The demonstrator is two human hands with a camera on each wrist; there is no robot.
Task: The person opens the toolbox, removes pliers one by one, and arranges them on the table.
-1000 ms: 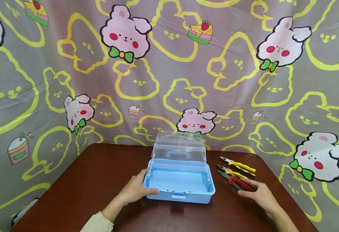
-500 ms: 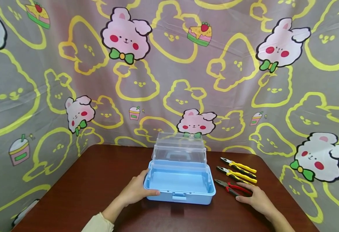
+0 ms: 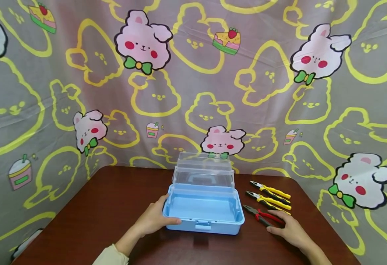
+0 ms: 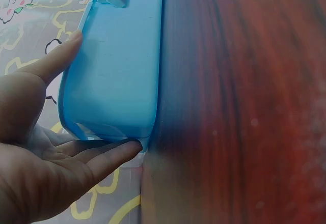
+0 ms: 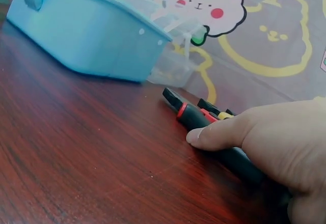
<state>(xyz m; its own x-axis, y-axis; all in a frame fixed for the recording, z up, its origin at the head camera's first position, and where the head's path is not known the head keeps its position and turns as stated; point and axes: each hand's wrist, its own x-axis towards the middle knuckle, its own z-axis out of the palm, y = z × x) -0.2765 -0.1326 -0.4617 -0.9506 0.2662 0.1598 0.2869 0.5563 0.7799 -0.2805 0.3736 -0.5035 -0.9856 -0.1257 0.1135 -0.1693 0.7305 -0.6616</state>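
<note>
A light-blue toolbox stands on the table, its clear lid raised at the back and its inside bare. My left hand grips the box's front left corner, thumb at the front rim and fingers along the left side; the left wrist view shows the fingertips right against the wall. To the right of the box lie red-and-black pliers, jaws pointing to the box. My right hand holds them by the handles, thumb on the near black handle and fingers over the far one.
Two yellow-and-black pliers lie side by side just behind the red pair, near the table's right edge. A dark red-brown wooden table bears everything. Patterned cloth hangs around its back and sides.
The red pliers have shifted left and toward me with my right hand, coming apart from the yellow pliers they overlapped. My left hand and the toolbox have stayed put.
</note>
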